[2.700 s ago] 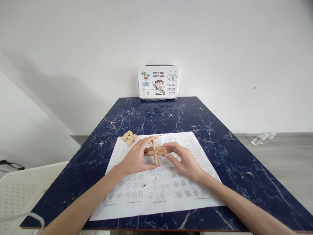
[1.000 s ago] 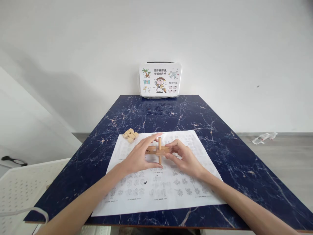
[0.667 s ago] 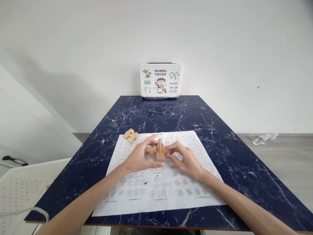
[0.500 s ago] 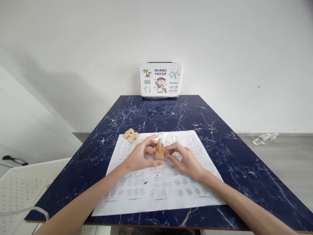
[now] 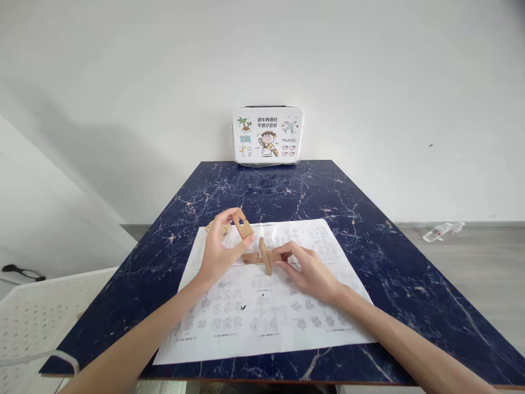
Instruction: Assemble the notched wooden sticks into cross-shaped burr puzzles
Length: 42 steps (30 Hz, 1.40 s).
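Between the thumb and fingers of my left hand (image 5: pixel 217 249) is a flat wooden puzzle piece (image 5: pixel 245 225) with a notch cut in it, held up over the paper. My right hand (image 5: pixel 309 271) pinches the right end of a long notched wooden bar (image 5: pixel 252 258). Across this bar stands a second wooden piece (image 5: pixel 265 257), tilted, the two forming a cross. Both lie above a large printed sheet (image 5: pixel 262 323) covered in small diagrams. Behind my left hand, partly hidden, sits a small block of wooden pieces (image 5: pixel 223 230).
A white case (image 5: pixel 268 137) with cartoon prints stands against the wall at the back of the dark blue marbled table (image 5: pixel 266 191). White perforated plastic (image 5: pixel 24 312) is at the left, with a pale cable (image 5: pixel 41 355). Clear plastic packaging (image 5: pixel 443 231) lies beyond the right edge.
My left hand has lifted a wooden piece off the cross and moved it up and left. The standing piece now leans. My right hand has stayed nearly in place.
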Each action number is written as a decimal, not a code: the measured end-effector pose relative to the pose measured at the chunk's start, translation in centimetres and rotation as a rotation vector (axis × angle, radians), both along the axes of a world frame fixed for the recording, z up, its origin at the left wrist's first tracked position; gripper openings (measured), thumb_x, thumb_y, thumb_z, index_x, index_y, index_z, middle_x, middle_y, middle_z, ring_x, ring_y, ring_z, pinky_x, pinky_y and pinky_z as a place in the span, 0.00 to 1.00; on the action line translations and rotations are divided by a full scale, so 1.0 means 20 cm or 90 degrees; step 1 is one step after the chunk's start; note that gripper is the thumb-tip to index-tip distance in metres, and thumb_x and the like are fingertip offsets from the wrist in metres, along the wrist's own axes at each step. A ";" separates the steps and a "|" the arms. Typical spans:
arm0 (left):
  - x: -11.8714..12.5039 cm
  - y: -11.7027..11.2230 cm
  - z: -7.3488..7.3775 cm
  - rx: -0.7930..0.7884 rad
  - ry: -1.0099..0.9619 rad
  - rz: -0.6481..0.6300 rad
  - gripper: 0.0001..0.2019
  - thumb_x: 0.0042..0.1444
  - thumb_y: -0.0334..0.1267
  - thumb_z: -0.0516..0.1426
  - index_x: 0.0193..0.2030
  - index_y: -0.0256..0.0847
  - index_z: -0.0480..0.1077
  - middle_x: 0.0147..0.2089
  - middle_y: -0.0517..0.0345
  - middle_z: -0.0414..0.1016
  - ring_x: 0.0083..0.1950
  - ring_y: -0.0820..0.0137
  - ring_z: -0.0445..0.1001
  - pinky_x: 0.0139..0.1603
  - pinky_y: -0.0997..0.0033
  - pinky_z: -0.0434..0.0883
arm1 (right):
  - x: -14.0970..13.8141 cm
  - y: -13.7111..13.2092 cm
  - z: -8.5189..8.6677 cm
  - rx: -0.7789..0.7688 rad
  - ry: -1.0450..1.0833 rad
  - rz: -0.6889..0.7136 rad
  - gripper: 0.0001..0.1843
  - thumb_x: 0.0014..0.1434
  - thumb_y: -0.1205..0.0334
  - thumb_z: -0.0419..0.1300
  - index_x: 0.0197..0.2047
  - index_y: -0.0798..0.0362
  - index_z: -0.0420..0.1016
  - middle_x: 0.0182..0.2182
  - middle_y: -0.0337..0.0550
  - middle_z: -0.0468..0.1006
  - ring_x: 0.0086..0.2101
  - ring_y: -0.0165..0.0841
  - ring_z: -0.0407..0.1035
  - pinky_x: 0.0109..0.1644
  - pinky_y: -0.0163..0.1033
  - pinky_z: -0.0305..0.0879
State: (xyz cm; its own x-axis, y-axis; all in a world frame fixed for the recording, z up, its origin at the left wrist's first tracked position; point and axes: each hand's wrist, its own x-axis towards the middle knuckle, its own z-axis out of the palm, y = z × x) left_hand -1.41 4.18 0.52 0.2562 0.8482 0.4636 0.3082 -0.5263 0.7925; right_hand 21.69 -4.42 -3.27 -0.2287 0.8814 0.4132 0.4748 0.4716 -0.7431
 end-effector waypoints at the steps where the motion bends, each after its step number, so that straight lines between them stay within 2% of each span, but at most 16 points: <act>1: 0.00 0.01 -0.01 0.030 0.030 0.062 0.32 0.57 0.47 0.69 0.65 0.51 0.65 0.68 0.50 0.69 0.68 0.52 0.69 0.69 0.46 0.67 | 0.00 0.00 0.00 0.002 0.005 -0.013 0.08 0.72 0.59 0.57 0.52 0.46 0.71 0.41 0.45 0.83 0.39 0.39 0.78 0.43 0.46 0.75; 3: -0.02 0.04 -0.03 0.068 0.097 0.117 0.34 0.54 0.46 0.71 0.65 0.52 0.64 0.67 0.50 0.69 0.68 0.52 0.68 0.69 0.46 0.66 | 0.00 0.01 0.00 0.006 0.020 -0.043 0.07 0.71 0.58 0.58 0.51 0.46 0.71 0.41 0.45 0.83 0.39 0.40 0.78 0.43 0.46 0.75; 9: -0.05 0.13 -0.12 0.109 0.265 0.090 0.35 0.50 0.36 0.72 0.63 0.50 0.63 0.63 0.51 0.71 0.68 0.50 0.64 0.68 0.44 0.65 | 0.01 0.03 0.01 -0.035 0.077 -0.121 0.07 0.68 0.57 0.60 0.49 0.47 0.69 0.37 0.44 0.82 0.37 0.41 0.78 0.42 0.47 0.73; 14: -0.09 0.20 -0.14 0.112 0.335 0.103 0.38 0.50 0.43 0.73 0.65 0.48 0.63 0.64 0.47 0.71 0.71 0.47 0.59 0.70 0.42 0.61 | 0.01 0.03 0.01 -0.058 0.098 -0.121 0.09 0.67 0.56 0.61 0.49 0.47 0.69 0.37 0.44 0.82 0.38 0.41 0.78 0.44 0.48 0.73; 19: -0.13 0.27 -0.14 0.061 0.369 0.101 0.38 0.52 0.51 0.70 0.67 0.46 0.63 0.66 0.44 0.70 0.74 0.43 0.55 0.72 0.39 0.58 | 0.00 0.03 0.01 -0.064 0.099 -0.098 0.08 0.68 0.57 0.60 0.49 0.47 0.70 0.39 0.46 0.82 0.40 0.42 0.78 0.46 0.49 0.72; 24: -0.14 0.31 -0.13 0.044 0.387 0.085 0.36 0.54 0.54 0.68 0.66 0.45 0.64 0.67 0.45 0.72 0.70 0.46 0.65 0.72 0.40 0.59 | 0.00 0.03 0.01 -0.064 0.092 -0.091 0.09 0.68 0.57 0.60 0.50 0.47 0.70 0.39 0.45 0.82 0.39 0.41 0.77 0.45 0.49 0.72; 29: -0.14 0.30 -0.12 0.026 0.417 0.070 0.35 0.53 0.57 0.68 0.64 0.47 0.66 0.66 0.48 0.74 0.67 0.44 0.67 0.68 0.38 0.61 | 0.00 0.03 0.01 -0.066 0.085 -0.086 0.08 0.68 0.57 0.60 0.49 0.47 0.70 0.38 0.45 0.81 0.38 0.41 0.76 0.43 0.49 0.72; 34: -0.15 0.31 -0.11 0.035 0.432 0.032 0.33 0.55 0.58 0.66 0.64 0.48 0.66 0.66 0.49 0.73 0.63 0.45 0.69 0.64 0.41 0.65 | 0.00 0.03 0.01 -0.062 0.081 -0.086 0.08 0.68 0.57 0.60 0.49 0.46 0.70 0.38 0.45 0.81 0.38 0.40 0.76 0.42 0.48 0.73; 42: -0.20 0.38 -0.14 0.058 0.419 -0.017 0.31 0.55 0.61 0.67 0.59 0.47 0.71 0.65 0.50 0.72 0.65 0.49 0.69 0.68 0.46 0.63 | 0.01 0.03 0.00 -0.060 0.077 -0.083 0.07 0.68 0.57 0.60 0.49 0.46 0.69 0.38 0.44 0.81 0.38 0.40 0.76 0.43 0.48 0.73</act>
